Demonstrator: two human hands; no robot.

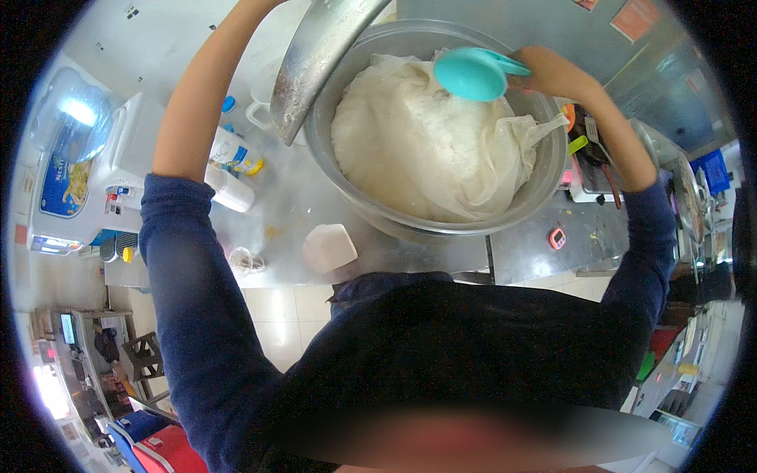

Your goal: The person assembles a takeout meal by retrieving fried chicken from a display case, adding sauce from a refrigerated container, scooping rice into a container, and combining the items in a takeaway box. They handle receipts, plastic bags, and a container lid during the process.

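A large round metal pot (363,201) stands on the steel table, lined with a thin, pale cloth (520,158). White stuff (441,134), powdery or mashed, is heaped in the cloth. My right hand (548,71) grips the handle of a teal plastic dipper (471,75), held over the far right part of the pot. Leaning over the pot's left rim is a tilted metal basin (323,63) with white residue on it. My left forearm (197,110) rises to the top edge beside the basin; the left hand is cut off there, and its fingers cannot be seen.
On the steel table (284,213) are a pale scraper-like piece (330,247), a clear cup (246,260), white bottles (230,189) and a small red timer (557,238). A water dispenser (134,150) stands left. Utensils (591,150) lie right of the pot.
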